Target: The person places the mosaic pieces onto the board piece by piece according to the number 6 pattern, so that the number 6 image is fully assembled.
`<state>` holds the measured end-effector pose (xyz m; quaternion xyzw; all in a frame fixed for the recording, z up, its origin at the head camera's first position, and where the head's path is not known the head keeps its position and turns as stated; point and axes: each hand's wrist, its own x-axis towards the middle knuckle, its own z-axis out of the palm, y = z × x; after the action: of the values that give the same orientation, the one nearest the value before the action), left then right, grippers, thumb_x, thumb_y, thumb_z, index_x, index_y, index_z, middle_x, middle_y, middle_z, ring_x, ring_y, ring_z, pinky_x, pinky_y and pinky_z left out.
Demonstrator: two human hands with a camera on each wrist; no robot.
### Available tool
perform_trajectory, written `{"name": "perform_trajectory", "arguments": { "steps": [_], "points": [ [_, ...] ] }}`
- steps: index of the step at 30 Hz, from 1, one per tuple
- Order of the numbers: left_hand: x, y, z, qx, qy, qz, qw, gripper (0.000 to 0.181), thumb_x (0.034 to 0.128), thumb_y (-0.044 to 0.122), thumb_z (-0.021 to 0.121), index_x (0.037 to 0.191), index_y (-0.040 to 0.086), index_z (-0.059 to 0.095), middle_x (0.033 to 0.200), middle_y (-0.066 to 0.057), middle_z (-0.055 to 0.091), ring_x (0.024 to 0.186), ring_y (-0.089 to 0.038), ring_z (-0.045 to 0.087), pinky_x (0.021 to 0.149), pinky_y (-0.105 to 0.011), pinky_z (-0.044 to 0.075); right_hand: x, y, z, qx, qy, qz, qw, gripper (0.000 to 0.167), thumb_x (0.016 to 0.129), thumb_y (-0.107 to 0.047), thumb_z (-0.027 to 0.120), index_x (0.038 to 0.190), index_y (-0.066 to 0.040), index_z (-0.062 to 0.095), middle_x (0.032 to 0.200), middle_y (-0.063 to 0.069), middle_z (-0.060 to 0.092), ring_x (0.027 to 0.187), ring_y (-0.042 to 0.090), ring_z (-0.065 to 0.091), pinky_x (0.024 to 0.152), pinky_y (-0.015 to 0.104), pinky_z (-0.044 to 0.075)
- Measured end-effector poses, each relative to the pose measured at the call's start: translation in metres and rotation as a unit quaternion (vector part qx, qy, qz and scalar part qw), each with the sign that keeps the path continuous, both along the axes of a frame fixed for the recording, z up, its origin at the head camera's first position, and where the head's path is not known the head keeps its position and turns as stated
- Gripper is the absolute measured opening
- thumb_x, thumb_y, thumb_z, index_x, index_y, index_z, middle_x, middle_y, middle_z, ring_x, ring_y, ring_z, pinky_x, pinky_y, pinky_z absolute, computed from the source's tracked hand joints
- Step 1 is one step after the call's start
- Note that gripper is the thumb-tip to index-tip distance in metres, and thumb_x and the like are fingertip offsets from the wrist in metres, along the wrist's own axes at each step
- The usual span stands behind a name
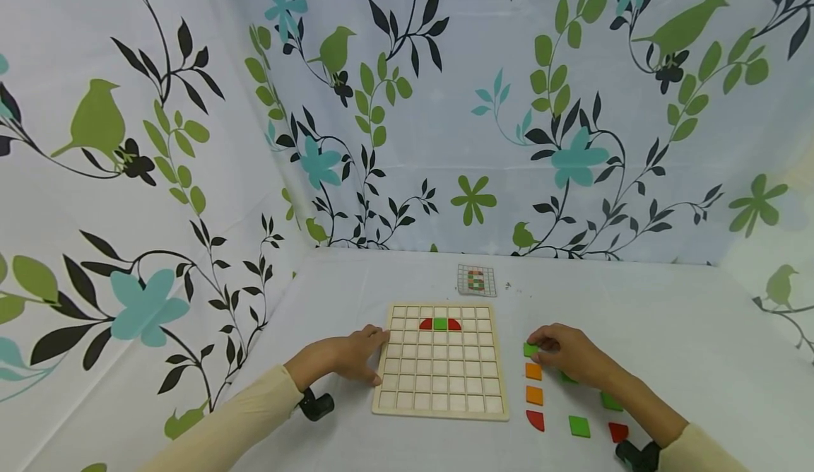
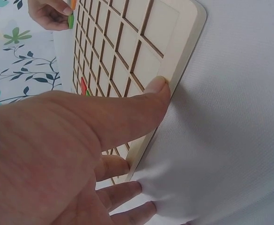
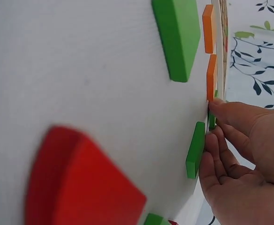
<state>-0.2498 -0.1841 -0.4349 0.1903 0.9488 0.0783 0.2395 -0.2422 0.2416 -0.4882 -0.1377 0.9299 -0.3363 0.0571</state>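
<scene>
Where the right hand (image 1: 567, 350) pinches a flat green tile (image 1: 529, 350) beside the wooden grid board (image 1: 439, 370) (head), slackening could drop it. Left wrist: the left hand (image 2: 69, 145), fingers apart, could push the board askew. Right wrist: knuckles may nudge another green tile (image 3: 196, 149).

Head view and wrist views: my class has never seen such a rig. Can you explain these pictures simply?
No machine: a person's bare left hand and right hand do the work. The wide picture comes from a head-worn camera; the close ones come from wrist cameras, each watching its own hand. On the white surface lies a board with square cells; in one row, a green square sits between two red pieces. Beyond the board lies a card. To the board's right are loose pieces in green, orange and red. The left hand touches the board's edge. The right hand pinches a green piece.
</scene>
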Motion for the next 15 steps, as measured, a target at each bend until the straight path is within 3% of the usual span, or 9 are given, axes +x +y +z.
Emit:
{"name": "perform_trajectory", "arguments": {
  "steps": [8, 15],
  "points": [
    [0.0, -0.001, -0.001, 0.005, 0.003, -0.008, 0.9999, 0.09, 0.0923, 0.031, 0.084, 0.163, 0.006, 0.034, 0.166, -0.016, 0.035, 0.154, -0.034, 0.038, 0.12, -0.051, 0.04, -0.007, -0.01, 0.006, -0.005, 0.021, 0.002, 0.9998, 0.023, 0.094, -0.012, 0.08, 0.116, -0.01, 0.074, 0.113, 0.001, 0.071, 0.105, 0.02, 0.064, 0.1, 0.047, 0.057],
    [0.001, 0.0, -0.001, 0.003, 0.006, -0.006, 1.0, 0.09, 0.0918, 0.031, 0.085, 0.163, 0.006, 0.035, 0.166, -0.016, 0.035, 0.153, -0.034, 0.039, 0.12, -0.051, 0.04, -0.02, -0.037, 0.018, -0.002, 0.039, 0.015, 0.9991, 0.021, 0.095, -0.01, 0.078, 0.116, -0.012, 0.075, 0.113, 0.0, 0.07, 0.106, 0.02, 0.063, 0.1, 0.046, 0.057]
  ]
}}
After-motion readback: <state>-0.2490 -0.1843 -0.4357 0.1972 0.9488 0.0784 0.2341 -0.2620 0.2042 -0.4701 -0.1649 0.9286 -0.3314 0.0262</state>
